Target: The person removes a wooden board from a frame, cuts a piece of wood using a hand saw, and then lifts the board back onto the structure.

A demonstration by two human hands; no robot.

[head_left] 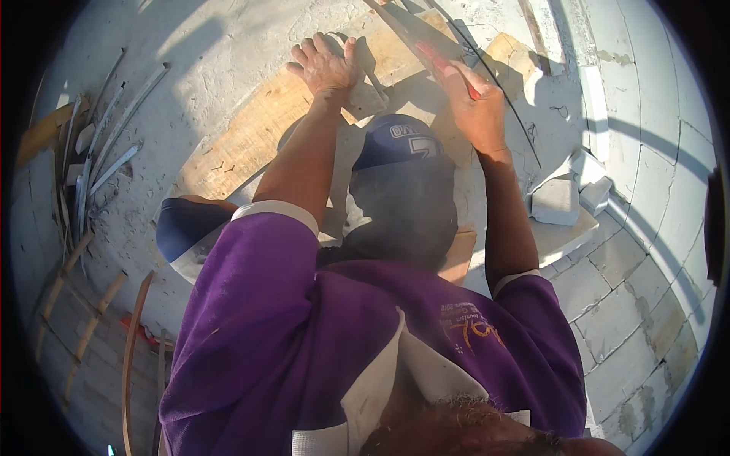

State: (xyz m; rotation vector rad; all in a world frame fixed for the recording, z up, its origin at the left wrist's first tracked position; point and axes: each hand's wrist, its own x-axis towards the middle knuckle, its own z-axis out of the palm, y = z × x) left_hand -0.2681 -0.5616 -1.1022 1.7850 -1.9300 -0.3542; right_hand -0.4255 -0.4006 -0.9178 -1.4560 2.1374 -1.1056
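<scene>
My left hand lies flat with fingers spread on a pale block. Part of that block is hidden under the palm. Beneath it runs a wooden plank, slanting across the dusty floor. My right hand is closed around the red handle of a handsaw, whose grey blade points up and away to the left. The blade lies just to the right of the block; whether it touches the block I cannot tell.
Broken pale blocks lie to the right, near a block wall. A thin dark rod slants past my right hand. Thin strips are heaped at the left, above a wooden ladder-like frame.
</scene>
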